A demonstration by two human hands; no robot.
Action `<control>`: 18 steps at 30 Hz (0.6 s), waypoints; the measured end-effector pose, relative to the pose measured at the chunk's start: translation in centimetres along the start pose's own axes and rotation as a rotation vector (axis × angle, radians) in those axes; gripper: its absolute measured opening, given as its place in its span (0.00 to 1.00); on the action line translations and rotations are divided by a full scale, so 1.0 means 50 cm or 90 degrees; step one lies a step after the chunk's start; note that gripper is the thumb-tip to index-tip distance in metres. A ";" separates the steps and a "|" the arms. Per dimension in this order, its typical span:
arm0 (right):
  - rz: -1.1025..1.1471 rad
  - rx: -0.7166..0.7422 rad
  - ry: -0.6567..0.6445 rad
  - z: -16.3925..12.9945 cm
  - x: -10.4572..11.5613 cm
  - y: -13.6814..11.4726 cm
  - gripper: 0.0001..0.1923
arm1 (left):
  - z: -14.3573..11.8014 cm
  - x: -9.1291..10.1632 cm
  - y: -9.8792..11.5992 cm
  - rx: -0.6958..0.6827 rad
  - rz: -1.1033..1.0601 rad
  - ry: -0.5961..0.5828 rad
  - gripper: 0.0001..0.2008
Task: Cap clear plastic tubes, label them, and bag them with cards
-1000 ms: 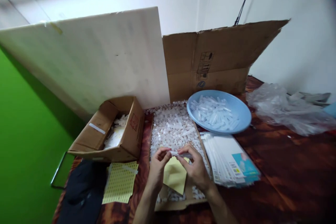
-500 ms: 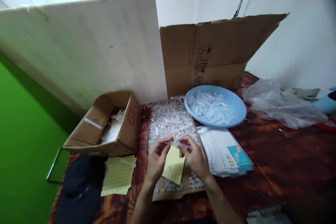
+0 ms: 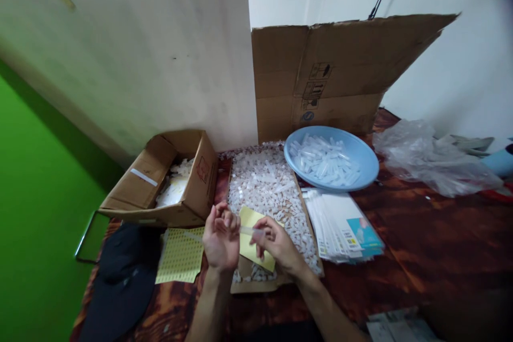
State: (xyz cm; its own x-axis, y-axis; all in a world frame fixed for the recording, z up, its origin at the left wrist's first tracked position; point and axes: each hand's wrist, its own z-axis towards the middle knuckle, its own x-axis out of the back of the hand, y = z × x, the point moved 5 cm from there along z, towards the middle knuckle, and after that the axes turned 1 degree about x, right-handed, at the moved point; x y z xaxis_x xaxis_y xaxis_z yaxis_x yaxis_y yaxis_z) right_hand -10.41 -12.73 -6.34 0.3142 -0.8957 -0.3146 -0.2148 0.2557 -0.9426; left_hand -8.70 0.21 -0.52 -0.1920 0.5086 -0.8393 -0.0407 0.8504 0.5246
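A small clear plastic tube [image 3: 246,230] spans the gap between my hands, level and crosswise. My right hand [image 3: 276,246] has thumb and fingers closed on its right end. The curled fingers of my left hand [image 3: 222,238], palm turned up, close around the other end. Beneath them a pale yellow sheet [image 3: 249,248] lies on a shallow cardboard tray [image 3: 260,287]. Many small translucent plastic pieces [image 3: 260,171] cover the rest of that tray. Beyond it on the right, a light blue basin [image 3: 366,173] holds a heap of similar clear tubes [image 3: 320,157].
To the left stand an open cardboard box [image 3: 160,216] with white scraps, a yellow sticker sheet [image 3: 180,256] and a black cap [image 3: 124,278]. On the right are a stack of printed white packets [image 3: 340,224] and a crumpled clear plastic bag [image 3: 436,163]. Cardboard [image 3: 280,85] stands behind.
My hands have shifted left and slightly down, and the left palm has rolled upward. The tube now shows clearly between them. The camera view has tilted a little.
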 end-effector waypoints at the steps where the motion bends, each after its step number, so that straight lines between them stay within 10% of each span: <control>1: -0.066 0.049 0.048 -0.002 0.002 -0.009 0.18 | 0.002 0.007 0.003 -0.020 -0.007 0.018 0.09; 5: -0.213 0.130 0.136 -0.010 -0.007 -0.024 0.10 | 0.001 0.025 0.005 -0.034 0.000 0.039 0.10; 12: 0.065 -0.162 -0.080 0.000 -0.029 0.014 0.26 | -0.012 0.012 0.014 0.011 0.143 -0.137 0.24; 18: -0.427 0.195 0.156 0.060 0.104 -0.140 0.25 | 0.018 0.092 0.095 -0.255 0.398 0.002 0.17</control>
State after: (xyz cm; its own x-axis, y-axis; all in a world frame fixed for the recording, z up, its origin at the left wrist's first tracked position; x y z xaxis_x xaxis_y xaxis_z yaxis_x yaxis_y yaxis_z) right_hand -4.49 -18.06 -1.71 0.0659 -0.9400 0.3346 0.2264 -0.3125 -0.9225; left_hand -8.88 6.72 -2.00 -0.2989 0.8811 -0.3664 -0.2769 0.2874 0.9169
